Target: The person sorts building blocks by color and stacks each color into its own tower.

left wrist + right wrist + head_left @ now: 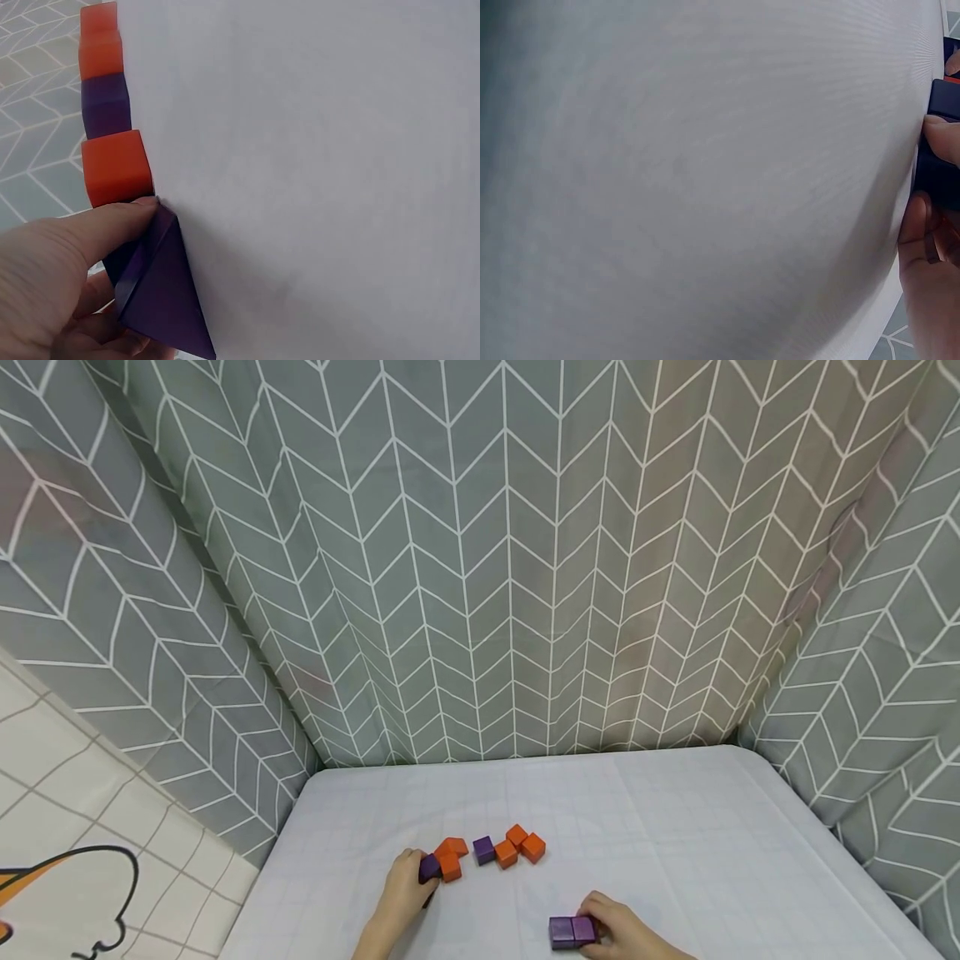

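The left hand (402, 887) pinches a purple triangular block (169, 296); nearer, right, the right hand (621, 932) pinches two purple cubes (562, 933).

Smooth and satin against matt and cloth

Purple blocks (561, 932): smooth, evenly coloured faces with a low satin sheen where light falls on them; whether wood or plastic cannot be told. Wedge (166, 294): flat, smooth faces, a soft gleam along its upper edge. Orange blocks (533, 847): smooth, closer to matt, edges slightly softened, material likewise undetermined. Table cover (675, 827): white cloth, matt overall, faintly creased in the head view, with a fine ribbed texture at close range in the right wrist view. Curtain (480, 610): grey fabric, matt, hanging in soft folds. Checked drape (172, 843): pale, cloth-like, matt, its lines apparently printed
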`<state>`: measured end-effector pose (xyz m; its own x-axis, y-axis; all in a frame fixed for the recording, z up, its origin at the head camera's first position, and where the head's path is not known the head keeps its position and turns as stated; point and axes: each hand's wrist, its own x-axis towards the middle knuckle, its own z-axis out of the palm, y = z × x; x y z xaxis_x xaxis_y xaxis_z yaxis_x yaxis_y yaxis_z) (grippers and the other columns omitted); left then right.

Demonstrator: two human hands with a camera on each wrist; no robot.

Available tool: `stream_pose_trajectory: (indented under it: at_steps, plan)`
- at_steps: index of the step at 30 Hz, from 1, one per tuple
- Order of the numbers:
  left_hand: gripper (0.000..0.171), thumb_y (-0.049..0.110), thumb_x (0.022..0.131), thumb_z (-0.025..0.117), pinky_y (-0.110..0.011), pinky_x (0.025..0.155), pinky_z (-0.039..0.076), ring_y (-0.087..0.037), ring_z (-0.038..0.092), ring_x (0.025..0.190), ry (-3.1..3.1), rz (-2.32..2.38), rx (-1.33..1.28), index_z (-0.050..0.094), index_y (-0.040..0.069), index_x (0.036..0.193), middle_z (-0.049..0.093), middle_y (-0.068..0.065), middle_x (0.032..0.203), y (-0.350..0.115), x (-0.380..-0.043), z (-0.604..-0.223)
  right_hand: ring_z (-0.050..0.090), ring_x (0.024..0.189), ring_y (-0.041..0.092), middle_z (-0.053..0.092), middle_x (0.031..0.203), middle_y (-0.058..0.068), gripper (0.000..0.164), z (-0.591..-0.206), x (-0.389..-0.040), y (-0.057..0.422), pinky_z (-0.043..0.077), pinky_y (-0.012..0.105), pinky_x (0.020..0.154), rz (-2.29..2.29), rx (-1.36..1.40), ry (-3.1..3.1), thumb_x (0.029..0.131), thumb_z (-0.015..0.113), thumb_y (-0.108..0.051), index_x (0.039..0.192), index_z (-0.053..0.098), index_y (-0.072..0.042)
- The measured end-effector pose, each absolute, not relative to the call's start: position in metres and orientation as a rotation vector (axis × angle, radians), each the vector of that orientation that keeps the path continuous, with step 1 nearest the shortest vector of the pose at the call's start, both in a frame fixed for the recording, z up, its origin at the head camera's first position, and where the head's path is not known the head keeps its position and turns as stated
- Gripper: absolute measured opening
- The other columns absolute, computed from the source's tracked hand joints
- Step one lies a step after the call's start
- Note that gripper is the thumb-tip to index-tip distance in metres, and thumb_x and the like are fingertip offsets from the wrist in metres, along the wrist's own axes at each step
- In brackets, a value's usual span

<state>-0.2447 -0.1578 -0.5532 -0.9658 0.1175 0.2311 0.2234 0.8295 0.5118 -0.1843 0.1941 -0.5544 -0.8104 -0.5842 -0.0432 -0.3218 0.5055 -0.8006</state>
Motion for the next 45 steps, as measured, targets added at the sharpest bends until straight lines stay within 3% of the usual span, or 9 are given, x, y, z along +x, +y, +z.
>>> stream_pose_trajectory:
  at_steps: [10,18,26,38,45]
  plan:
    - [0.028,0.009,0.065,0.076,-0.039,0.069,0.047,-0.019,0.052,0.075,-2.828,-0.826,-0.269,0.057,0.000,0.083,0.054,-0.006,0.078,-0.155,-0.247,-0.553,0.044,0.079,0.000,0.047,0.091,-0.013,0.019,-0.554,-0.184,0.196,0.042,0.018,0.067,-1.205,-0.703,2.433,0.081,0.065,-0.027,0.095,0.054,-0.020]
    - [0.028,0.008,0.066,0.076,-0.040,0.070,0.048,-0.022,0.054,0.079,-2.855,-0.839,-0.277,0.057,-0.001,0.085,0.055,-0.009,0.081,-0.153,-0.249,-0.549,0.044,0.078,-0.005,0.047,0.090,-0.012,0.023,-0.558,-0.186,0.199,0.045,0.018,0.062,-1.190,-1.071,2.569,0.077,0.068,-0.017,0.093,0.053,-0.010]
    - [0.027,0.007,0.066,0.076,-0.036,0.065,0.047,-0.020,0.052,0.074,-2.809,-0.851,-0.322,0.058,-0.003,0.084,0.056,-0.008,0.078,-0.159,-0.254,-0.522,0.044,0.077,-0.004,0.047,0.091,-0.014,0.021,-0.556,-0.187,0.200,0.043,0.017,0.063,-1.233,-0.881,2.463,0.080,0.066,-0.022,0.096,0.054,-0.014]
    - [0.031,0.008,0.072,0.072,-0.037,0.074,0.050,-0.026,0.056,0.087,-2.775,-0.877,-0.434,0.058,-0.005,0.097,0.060,-0.013,0.093,-0.133,-0.254,-0.480,0.045,0.079,-0.004,0.048,0.092,-0.010,0.021,-0.563,-0.188,0.197,0.045,0.017,0.061,-1.279,-1.060,2.435,0.081,0.065,-0.020,0.095,0.054,-0.010]
    - [0.019,0.010,0.073,0.072,-0.025,0.063,0.046,-0.013,0.051,0.074,-2.721,-0.887,-0.677,0.059,0.004,0.086,0.056,0.000,0.079,-0.094,-0.256,-0.470,0.045,0.077,-0.003,0.048,0.089,-0.006,0.021,-0.565,-0.190,0.198,0.043,0.017,0.059,-1.289,-1.175,2.466,0.080,0.066,-0.016,0.095,0.054,-0.008]
